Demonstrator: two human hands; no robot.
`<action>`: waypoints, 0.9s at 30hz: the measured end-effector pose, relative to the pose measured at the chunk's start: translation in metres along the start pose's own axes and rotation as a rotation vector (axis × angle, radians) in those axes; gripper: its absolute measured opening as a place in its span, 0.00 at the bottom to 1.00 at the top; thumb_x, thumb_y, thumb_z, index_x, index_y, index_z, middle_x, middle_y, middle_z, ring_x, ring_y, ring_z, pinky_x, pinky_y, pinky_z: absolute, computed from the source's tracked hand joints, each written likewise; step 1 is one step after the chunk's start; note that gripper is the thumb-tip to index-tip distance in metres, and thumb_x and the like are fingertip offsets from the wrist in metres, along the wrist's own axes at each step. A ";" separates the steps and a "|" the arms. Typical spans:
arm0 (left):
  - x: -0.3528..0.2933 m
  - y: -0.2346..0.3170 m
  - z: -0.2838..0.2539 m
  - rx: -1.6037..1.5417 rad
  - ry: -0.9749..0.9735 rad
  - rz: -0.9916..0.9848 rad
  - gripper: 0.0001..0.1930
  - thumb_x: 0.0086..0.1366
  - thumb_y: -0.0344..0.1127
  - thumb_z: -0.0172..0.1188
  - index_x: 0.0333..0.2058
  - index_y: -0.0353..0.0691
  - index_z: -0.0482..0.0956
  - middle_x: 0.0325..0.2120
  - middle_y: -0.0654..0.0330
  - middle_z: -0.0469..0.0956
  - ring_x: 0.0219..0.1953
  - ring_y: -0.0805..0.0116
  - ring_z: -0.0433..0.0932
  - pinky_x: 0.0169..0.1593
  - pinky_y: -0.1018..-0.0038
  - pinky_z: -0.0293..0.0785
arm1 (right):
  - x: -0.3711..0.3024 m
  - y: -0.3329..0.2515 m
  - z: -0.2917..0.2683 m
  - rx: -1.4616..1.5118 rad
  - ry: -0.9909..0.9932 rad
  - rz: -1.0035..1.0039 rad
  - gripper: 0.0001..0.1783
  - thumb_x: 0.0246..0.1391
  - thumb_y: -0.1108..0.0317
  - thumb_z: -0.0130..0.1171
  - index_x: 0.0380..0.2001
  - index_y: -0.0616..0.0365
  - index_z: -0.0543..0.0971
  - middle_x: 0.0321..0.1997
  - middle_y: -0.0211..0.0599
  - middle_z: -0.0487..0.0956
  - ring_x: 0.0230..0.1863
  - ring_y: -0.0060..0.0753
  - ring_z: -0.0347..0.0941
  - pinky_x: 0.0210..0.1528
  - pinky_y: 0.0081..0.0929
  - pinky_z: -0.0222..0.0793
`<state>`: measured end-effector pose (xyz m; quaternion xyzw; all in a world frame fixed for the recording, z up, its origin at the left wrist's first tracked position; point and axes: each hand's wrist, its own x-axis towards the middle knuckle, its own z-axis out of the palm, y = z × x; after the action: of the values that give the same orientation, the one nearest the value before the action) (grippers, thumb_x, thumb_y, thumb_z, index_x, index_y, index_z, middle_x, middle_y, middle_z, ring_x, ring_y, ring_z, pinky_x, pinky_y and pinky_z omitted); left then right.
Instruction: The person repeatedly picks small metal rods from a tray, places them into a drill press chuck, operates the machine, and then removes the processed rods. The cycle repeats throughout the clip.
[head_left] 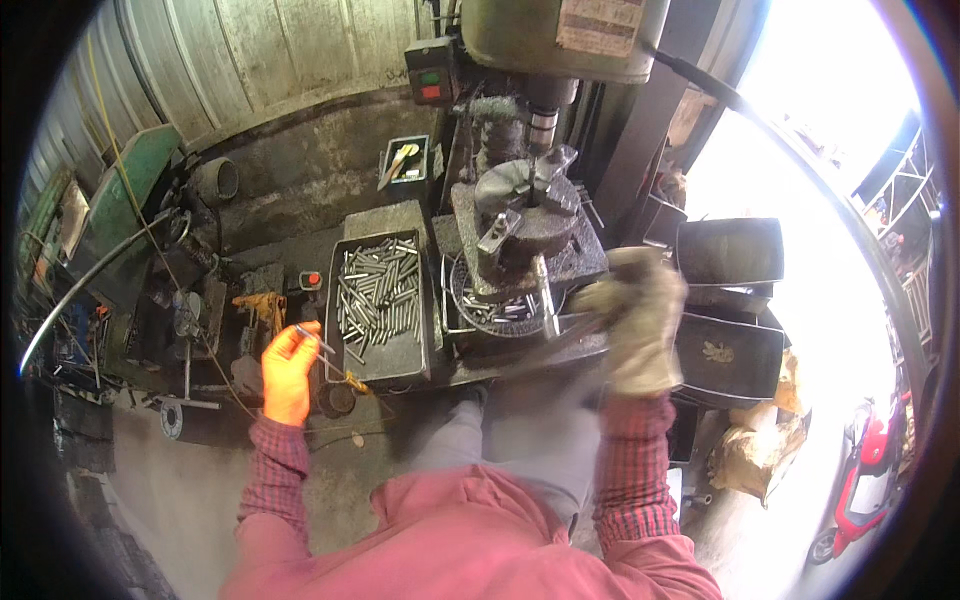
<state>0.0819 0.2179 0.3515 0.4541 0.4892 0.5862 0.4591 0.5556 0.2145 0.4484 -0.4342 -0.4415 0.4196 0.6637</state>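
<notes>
At eight o'clock, the orange-gloved left hand (288, 378) pinches a slim metal rod (322, 344); at three, the coarse-gloved right hand (640, 320) is blurred, its grip impossible to tell. Beyond, toward nine, an oblong tray (400, 361) holds smooth cylindrical rods (378, 290).

Backs onto a pale, streaked ribbed metal wall (270, 60) above a low grimy wall (300, 150). Opens at the right, past a dark post (650, 140), onto glaring white light (840, 120). Has a dull grey floor (215, 470).

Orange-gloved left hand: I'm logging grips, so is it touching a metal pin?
Touching: the head view shows the left hand pinching a metal pin, one end sticking out.
</notes>
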 end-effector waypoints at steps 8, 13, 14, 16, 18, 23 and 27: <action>0.097 0.061 0.100 -0.053 -0.205 0.134 0.13 0.70 0.26 0.65 0.52 0.32 0.84 0.45 0.60 0.85 0.46 0.74 0.81 0.54 0.76 0.75 | -0.062 0.108 0.140 -1.037 -0.683 -0.333 0.12 0.46 0.65 0.69 0.32 0.61 0.83 0.28 0.48 0.82 0.34 0.55 0.82 0.42 0.46 0.79; 0.146 0.042 0.191 -0.129 -0.403 0.076 0.12 0.70 0.26 0.66 0.51 0.32 0.84 0.44 0.60 0.85 0.45 0.73 0.82 0.54 0.75 0.77 | -0.075 0.162 -0.004 -0.752 -0.198 0.261 0.40 0.50 0.59 0.77 0.62 0.64 0.73 0.43 0.49 0.86 0.46 0.35 0.83 0.54 0.32 0.77; 0.157 0.037 0.207 -0.145 -0.433 0.065 0.12 0.70 0.26 0.66 0.51 0.32 0.84 0.43 0.60 0.85 0.44 0.73 0.82 0.54 0.75 0.77 | -0.074 0.161 -0.029 -0.641 -0.076 0.387 0.46 0.51 0.58 0.78 0.69 0.64 0.70 0.45 0.48 0.87 0.47 0.31 0.84 0.55 0.28 0.77; 0.177 0.027 0.234 -0.147 -0.501 0.082 0.12 0.70 0.26 0.65 0.51 0.32 0.84 0.43 0.60 0.86 0.44 0.73 0.82 0.54 0.76 0.77 | -0.069 0.152 -0.052 -0.483 0.121 0.358 0.49 0.50 0.64 0.77 0.73 0.59 0.66 0.53 0.43 0.83 0.51 0.30 0.80 0.58 0.29 0.76; 0.193 0.015 0.258 -0.213 -0.493 0.037 0.11 0.71 0.26 0.65 0.50 0.32 0.84 0.42 0.60 0.85 0.44 0.73 0.82 0.53 0.76 0.77 | -0.061 0.133 -0.044 -0.178 0.217 0.254 0.51 0.50 0.68 0.76 0.75 0.57 0.63 0.60 0.41 0.78 0.57 0.32 0.77 0.63 0.31 0.74; 0.222 -0.003 0.300 -0.164 -0.518 0.063 0.12 0.70 0.27 0.66 0.50 0.32 0.84 0.41 0.60 0.86 0.43 0.73 0.83 0.51 0.75 0.77 | -0.047 0.079 0.036 -0.345 -0.101 -0.095 0.44 0.43 0.73 0.75 0.66 0.60 0.70 0.62 0.46 0.78 0.66 0.46 0.72 0.71 0.42 0.68; 0.237 -0.016 0.327 -0.151 -0.525 -0.027 0.10 0.69 0.26 0.67 0.48 0.33 0.85 0.42 0.58 0.87 0.43 0.71 0.84 0.50 0.75 0.80 | -0.039 0.051 0.057 -0.958 -0.471 -0.345 0.35 0.41 0.68 0.76 0.56 0.60 0.78 0.53 0.44 0.82 0.61 0.55 0.76 0.72 0.48 0.65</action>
<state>0.3651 0.5035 0.3910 0.5486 0.3143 0.4770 0.6105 0.4825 0.2040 0.4046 -0.5030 -0.7839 0.1432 0.3347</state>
